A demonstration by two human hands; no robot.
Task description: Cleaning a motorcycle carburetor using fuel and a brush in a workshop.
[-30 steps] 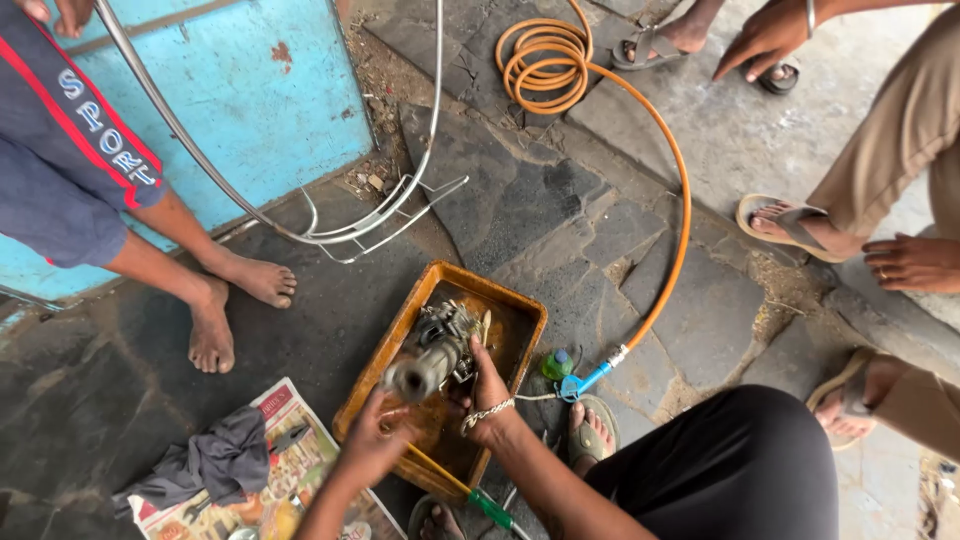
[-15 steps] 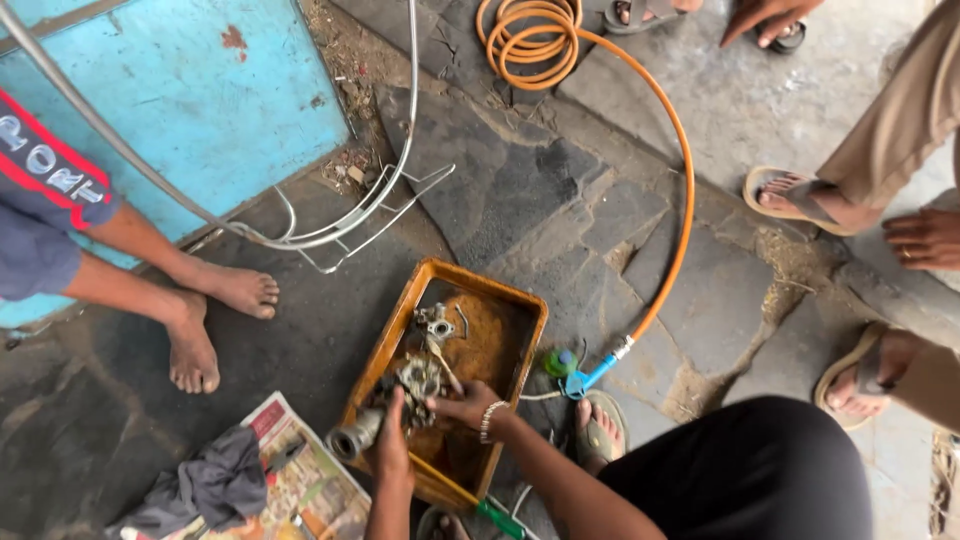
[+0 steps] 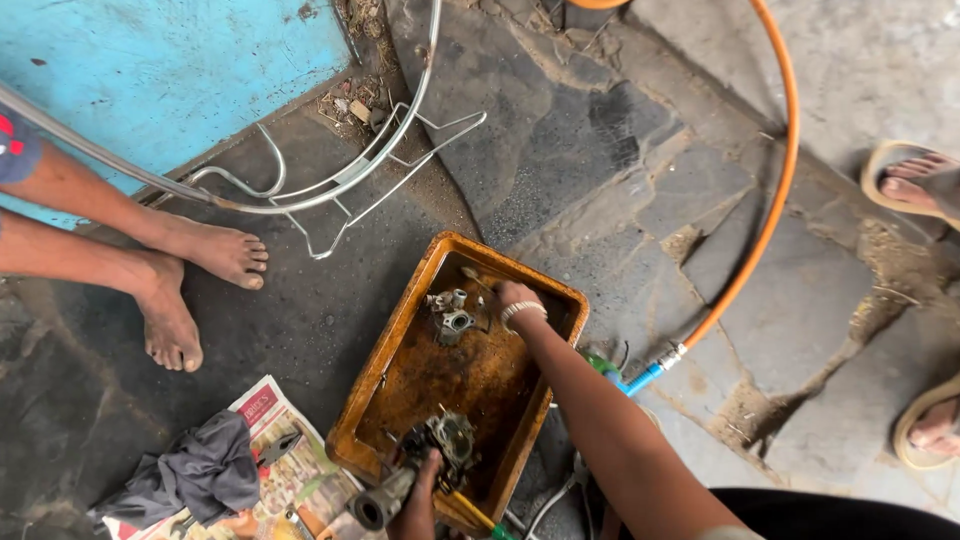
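Note:
A rusty orange metal tray (image 3: 392,352) lies on the stone floor in front of me. My left hand (image 3: 418,503) grips a greasy carburettor body (image 3: 432,450) at the tray's near edge, its round throat pointing toward the newspaper. My right hand (image 3: 513,297), with a beaded bracelet on the wrist, reaches into the tray's far corner and its fingers close on something small there; I cannot make out what. A small grey metal part (image 3: 449,313) rests in the tray just left of that hand.
An orange hose (image 3: 760,230) with a blue fitting (image 3: 646,376) curves past on the right. A dark rag (image 3: 195,470) lies on newspaper (image 3: 290,470) at the lower left. Another person's bare feet (image 3: 195,285) stand on the left; sandalled feet (image 3: 915,185) are on the right. A bent wire frame (image 3: 345,180) lies beyond the tray.
My right hand has left the carburettor and reached to the tray's far corner. My left hand has drawn the carburettor to the near edge. The view has moved closer.

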